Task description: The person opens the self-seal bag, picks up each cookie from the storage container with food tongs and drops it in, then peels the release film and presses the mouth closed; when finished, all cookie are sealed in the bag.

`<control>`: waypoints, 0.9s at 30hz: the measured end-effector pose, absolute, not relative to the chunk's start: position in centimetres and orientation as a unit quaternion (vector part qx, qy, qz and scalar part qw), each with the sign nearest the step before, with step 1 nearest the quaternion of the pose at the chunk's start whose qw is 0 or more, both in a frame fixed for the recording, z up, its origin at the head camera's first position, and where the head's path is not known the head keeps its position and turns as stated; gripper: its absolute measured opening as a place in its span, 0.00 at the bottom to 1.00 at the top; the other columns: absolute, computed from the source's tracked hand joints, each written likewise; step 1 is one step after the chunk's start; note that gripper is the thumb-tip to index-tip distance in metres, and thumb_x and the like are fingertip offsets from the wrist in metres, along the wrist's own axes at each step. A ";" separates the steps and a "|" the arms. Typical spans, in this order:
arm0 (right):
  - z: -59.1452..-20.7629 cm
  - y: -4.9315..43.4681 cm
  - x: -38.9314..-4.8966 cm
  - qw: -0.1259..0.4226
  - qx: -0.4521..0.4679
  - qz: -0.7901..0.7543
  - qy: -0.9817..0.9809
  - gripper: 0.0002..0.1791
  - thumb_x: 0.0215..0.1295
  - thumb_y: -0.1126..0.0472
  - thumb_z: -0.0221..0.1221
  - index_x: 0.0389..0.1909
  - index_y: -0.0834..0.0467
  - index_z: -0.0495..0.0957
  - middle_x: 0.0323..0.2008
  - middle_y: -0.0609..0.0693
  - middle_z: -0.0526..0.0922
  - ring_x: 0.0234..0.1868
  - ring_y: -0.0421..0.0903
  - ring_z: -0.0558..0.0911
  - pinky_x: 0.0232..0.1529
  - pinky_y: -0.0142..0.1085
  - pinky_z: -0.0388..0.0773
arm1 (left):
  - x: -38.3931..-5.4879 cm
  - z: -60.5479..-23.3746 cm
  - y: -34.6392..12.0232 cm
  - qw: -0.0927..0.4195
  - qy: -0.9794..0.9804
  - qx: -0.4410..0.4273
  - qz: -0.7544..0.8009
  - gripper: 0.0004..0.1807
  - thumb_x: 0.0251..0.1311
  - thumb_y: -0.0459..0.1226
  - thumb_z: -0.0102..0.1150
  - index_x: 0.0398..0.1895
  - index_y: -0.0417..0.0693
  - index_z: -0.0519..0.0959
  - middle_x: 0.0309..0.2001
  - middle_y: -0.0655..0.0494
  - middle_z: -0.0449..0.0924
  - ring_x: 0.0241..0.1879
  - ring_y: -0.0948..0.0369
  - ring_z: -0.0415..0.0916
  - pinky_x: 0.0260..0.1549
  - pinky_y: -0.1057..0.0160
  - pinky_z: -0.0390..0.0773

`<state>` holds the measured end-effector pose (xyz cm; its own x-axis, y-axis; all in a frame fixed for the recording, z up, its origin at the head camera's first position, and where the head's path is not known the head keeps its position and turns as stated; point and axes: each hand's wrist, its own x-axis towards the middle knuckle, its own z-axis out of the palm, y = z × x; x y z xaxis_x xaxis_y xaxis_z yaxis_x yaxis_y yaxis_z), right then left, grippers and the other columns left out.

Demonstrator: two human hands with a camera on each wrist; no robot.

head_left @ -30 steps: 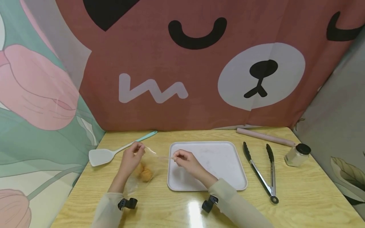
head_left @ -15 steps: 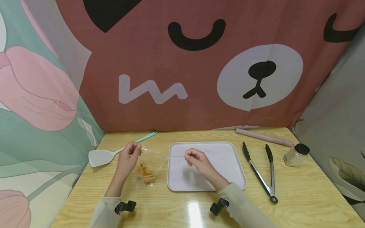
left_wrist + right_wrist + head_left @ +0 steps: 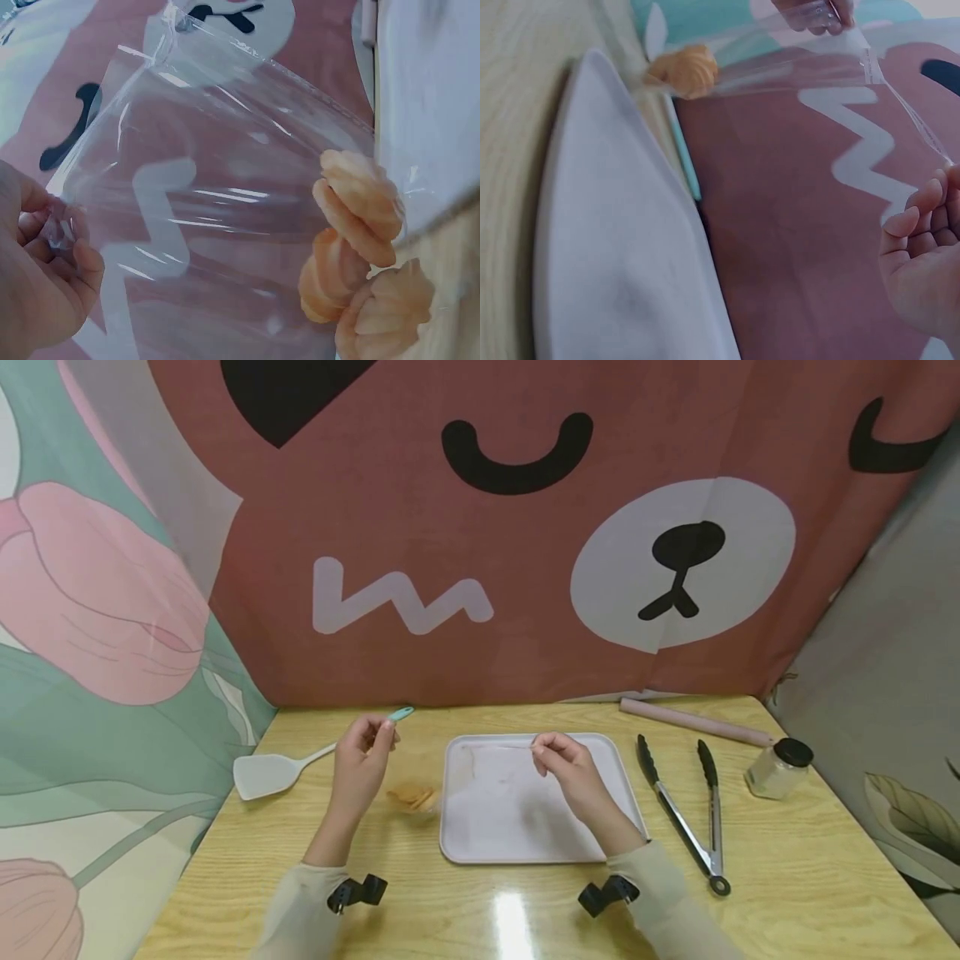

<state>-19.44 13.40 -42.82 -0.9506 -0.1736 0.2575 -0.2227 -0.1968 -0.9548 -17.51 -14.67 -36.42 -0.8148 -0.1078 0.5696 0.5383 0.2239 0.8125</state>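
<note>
A clear plastic bag (image 3: 210,180) hangs by its top, and my left hand (image 3: 362,768) pinches its upper edge between thumb and fingers. Several golden, ridged cookies (image 3: 358,199) lie at the bottom of the bag, near the tray's left edge in the head view. From the bag's top a thin clear strip (image 3: 913,118) stretches taut to my right hand (image 3: 576,781), which pinches its far end. My right hand is over the pale rectangular tray (image 3: 517,827), its fingers curled in the right wrist view.
A white spatula (image 3: 266,775) with a turquoise handle end lies at the left, partly hidden behind my left hand. Right of the tray are tongs (image 3: 701,843) with black tips, a pink rolling pin (image 3: 697,721) and a black-lidded jar (image 3: 780,768). A printed cloth (image 3: 390,668) hangs behind the table.
My right hand has moved right and slightly up, drawing the strip out longer. The left hand has shifted a little right and up, and the cookies have swung to the right.
</note>
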 end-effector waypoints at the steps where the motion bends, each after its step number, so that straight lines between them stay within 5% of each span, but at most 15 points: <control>1: -42.7 13.7 -19.5 0.020 0.151 0.764 -0.627 0.06 0.67 0.67 0.53 0.29 0.57 0.73 0.20 0.47 0.70 0.25 0.41 0.70 0.33 0.31 0.69 | -17.6 -36.2 -14.3 0.265 -0.729 -0.144 -0.614 0.06 0.63 0.22 0.49 0.31 0.22 0.71 0.25 0.34 0.73 0.24 0.66 0.70 0.25 0.75 0.71; 8: -41.9 16.2 -19.1 0.051 0.120 0.810 -0.571 0.12 0.67 0.72 0.50 0.27 0.55 0.75 0.23 0.46 0.73 0.24 0.40 0.71 0.29 0.28 0.70 | -18.1 -35.6 -12.4 0.255 -0.688 -0.117 -0.670 0.06 0.65 0.23 0.47 0.33 0.21 0.68 0.25 0.44 0.71 0.25 0.69 0.69 0.25 0.72 0.71; 27: -43.8 25.4 -16.3 0.125 0.098 0.858 -0.489 0.17 0.71 0.75 0.42 0.30 0.61 0.77 0.24 0.48 0.76 0.23 0.39 0.71 0.27 0.28 0.68 | -19.8 -38.1 -8.6 0.241 -0.666 -0.133 -0.693 0.07 0.67 0.29 0.48 0.32 0.30 0.70 0.25 0.52 0.72 0.25 0.62 0.69 0.25 0.72 0.71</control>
<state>-16.31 25.43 -43.83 -0.9499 0.1180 0.2895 -0.3093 -0.4906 -0.8147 -19.76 -8.57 -38.08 -0.8480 -0.1568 0.5062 0.5119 0.0048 0.8590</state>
